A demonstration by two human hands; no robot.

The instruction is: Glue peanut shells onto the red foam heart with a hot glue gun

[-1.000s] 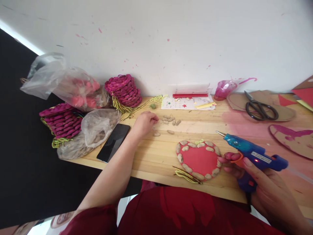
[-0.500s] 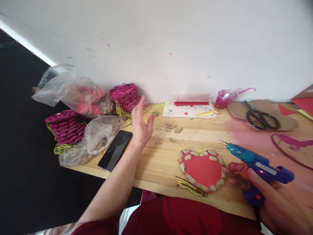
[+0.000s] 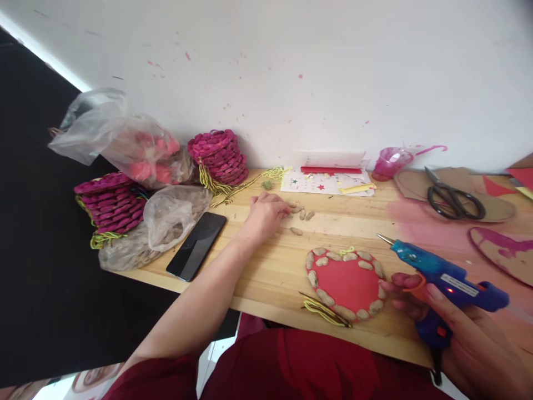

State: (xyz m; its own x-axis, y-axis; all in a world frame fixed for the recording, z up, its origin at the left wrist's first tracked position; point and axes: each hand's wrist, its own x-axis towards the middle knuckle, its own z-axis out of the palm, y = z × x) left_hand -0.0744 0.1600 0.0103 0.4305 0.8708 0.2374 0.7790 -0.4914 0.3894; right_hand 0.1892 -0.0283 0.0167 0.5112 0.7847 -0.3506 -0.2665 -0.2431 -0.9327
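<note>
My left hand [image 3: 266,214] lies on the wooden table [image 3: 258,272] with its fingers curled down over the loose peanuts [image 3: 303,214]; whether a peanut is between the fingertips is hidden. A single peanut [image 3: 296,231] lies just in front of it. My right hand [image 3: 458,328] grips a blue hot glue gun [image 3: 441,273], its red light on and its nozzle pointing left, above the table. Just left of that hand lies a red heart [image 3: 343,282] rimmed with glued peanuts, with yellow strings [image 3: 322,309] at its lower left.
A black phone [image 3: 195,244] lies left of my forearm. Plastic bags [image 3: 137,147] and magenta woven stacks [image 3: 219,155] crowd the table's left end. Black scissors [image 3: 453,197] on cardboard, a pink cup [image 3: 389,161] and star-printed paper [image 3: 327,180] sit along the wall.
My left hand was down at the peanuts, lifted with its fingers open, and has come down on the peanuts again a little further right. The glue gun has stayed in my right hand.
</note>
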